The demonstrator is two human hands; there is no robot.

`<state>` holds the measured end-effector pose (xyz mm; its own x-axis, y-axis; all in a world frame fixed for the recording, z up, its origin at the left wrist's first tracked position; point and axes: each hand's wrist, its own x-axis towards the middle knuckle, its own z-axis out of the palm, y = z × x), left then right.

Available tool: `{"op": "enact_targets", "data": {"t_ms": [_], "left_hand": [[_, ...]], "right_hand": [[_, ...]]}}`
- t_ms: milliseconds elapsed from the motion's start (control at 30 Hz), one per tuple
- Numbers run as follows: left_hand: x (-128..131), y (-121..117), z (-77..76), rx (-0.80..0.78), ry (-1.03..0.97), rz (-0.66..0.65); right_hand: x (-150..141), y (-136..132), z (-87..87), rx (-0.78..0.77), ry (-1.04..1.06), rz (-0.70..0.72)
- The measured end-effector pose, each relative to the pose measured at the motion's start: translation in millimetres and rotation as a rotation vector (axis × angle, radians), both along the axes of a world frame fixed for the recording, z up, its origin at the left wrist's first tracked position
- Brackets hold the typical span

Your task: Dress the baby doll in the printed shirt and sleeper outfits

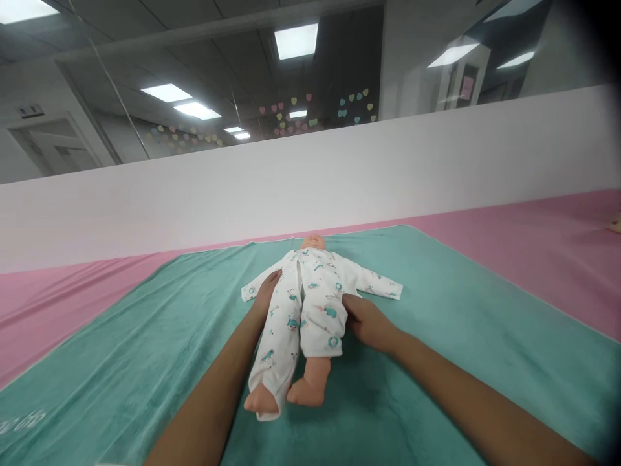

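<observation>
A baby doll [314,242] lies on its back, head away from me, feet toward me. It wears a white shirt [376,281] with a small printed pattern, sleeves spread to both sides, and matching white pants [320,323]. The left pant leg reaches down around one foot; the right leg is bunched higher, with the bare lower leg and foot [313,382] showing. At the left side of the doll's waist, my left hand [266,289] is closed on the pants' edge. My right hand [371,322] grips the pants at the right hip, its fingertips partly hidden by cloth.
Under the doll is a green blanket [169,336], spread over a pink surface [509,233]. A low white wall [310,175] runs behind, topped by glass [218,77] with heart stickers and light reflections. Something small and pale [615,224] shows at the right edge.
</observation>
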<state>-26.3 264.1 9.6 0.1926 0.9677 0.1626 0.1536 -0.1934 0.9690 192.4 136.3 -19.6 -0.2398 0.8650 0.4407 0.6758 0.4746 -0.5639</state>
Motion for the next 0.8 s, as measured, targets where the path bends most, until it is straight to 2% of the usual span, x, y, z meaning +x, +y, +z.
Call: {"op": "enact_targets", "data": {"t_ms": [167, 300, 433, 533, 633, 733, 800], "left_hand": [[2.4, 4.1, -10.5, 0.124, 0.209, 0.053], [6.3, 4.6, -18.2, 0.162, 0.415, 0.081], [3.4, 3.3, -15.3, 0.230, 0.538, 0.115], [-11.7, 1.7, -12.9, 0.331, 0.768, 0.221], [-38.5, 0.0, -17.8, 0.396, 0.976, 0.283], [-66.7, -1.4, -27.0, 0.411, 1.056, 0.276], [-78.9, -2.2, -31.4, 0.398, 1.059, 0.274]], "right_hand": [[9.3, 1.6, 2.6, 0.038, 0.055, -0.052], [21.9, 5.8, 1.8, 0.044, -0.072, -0.081], [26.4, 8.1, -0.1, 0.002, -0.146, -0.093], [24.7, 8.2, -2.2, -0.034, -0.135, -0.093], [23.2, 7.9, -2.9, -0.042, -0.157, -0.068], [22.3, 7.6, 0.7, -0.014, -0.149, -0.072], [20.5, 7.8, 4.9, 0.031, -0.061, -0.122]]}}
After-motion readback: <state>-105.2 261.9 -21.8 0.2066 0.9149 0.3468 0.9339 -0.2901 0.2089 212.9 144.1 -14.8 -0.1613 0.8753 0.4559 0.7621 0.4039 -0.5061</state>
